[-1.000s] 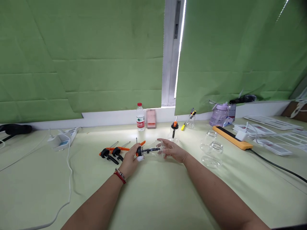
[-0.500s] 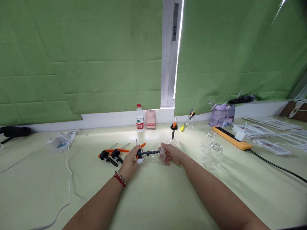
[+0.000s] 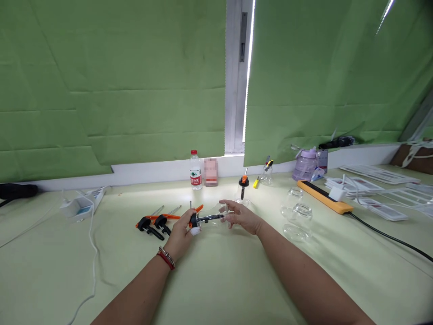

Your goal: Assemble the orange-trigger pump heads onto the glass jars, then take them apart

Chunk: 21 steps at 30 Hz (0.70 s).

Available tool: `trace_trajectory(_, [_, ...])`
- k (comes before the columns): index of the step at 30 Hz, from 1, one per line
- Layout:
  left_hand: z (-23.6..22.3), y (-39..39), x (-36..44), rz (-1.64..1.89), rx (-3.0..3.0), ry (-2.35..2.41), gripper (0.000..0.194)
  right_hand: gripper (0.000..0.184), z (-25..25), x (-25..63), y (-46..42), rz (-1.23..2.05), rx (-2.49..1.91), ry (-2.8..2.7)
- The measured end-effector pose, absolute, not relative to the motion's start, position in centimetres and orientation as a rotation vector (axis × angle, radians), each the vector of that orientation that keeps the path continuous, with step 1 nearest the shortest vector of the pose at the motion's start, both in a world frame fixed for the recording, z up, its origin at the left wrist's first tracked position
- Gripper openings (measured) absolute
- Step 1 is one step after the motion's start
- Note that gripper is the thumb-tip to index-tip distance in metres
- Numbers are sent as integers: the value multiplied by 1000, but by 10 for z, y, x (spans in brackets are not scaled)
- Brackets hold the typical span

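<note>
A clear glass bottle lies on its side between my hands, with a black stem visible inside it. My left hand is closed round its black top, which has an orange lever and a thin metal rod. At the other end, my right hand holds the bottle's wide base between thumb and fingers. Two similar black-and-orange tops lie just left of my left hand. Beyond my right hand stands another glass bottle with a black-and-orange top fitted in its neck.
Two glass bottles stand to the right. Behind them lies an orange power strip with a black cable. A water bottle, a pink box, a yellow-handled tool and a purple jug line the back. A white cable crosses the left side.
My right hand's fingers have loosened and shifted round the bottle's base. My left hand still grips the top. The whole view has shifted slightly.
</note>
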<state>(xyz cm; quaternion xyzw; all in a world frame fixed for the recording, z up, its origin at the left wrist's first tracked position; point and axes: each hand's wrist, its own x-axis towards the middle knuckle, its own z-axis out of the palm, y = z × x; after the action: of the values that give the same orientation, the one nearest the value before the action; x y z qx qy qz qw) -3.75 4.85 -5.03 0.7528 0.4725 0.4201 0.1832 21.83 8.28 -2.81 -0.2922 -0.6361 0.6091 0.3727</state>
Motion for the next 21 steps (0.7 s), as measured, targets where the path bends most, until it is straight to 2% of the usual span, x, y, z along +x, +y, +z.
trace_trajectory(7, [-50, 46, -37, 1186, 2163, 1331, 49, 43, -39, 208, 87, 1697, -867, -1517])
trace_trajectory(15, [-56, 49, -39, 1152, 2201, 1293, 48, 52, -43, 209, 91, 1807, -995, -1500])
trace_trajectory(21, [-50, 47, -37, 1149, 2151, 1326, 48, 60, -31, 212, 84, 1617, -859, -1551])
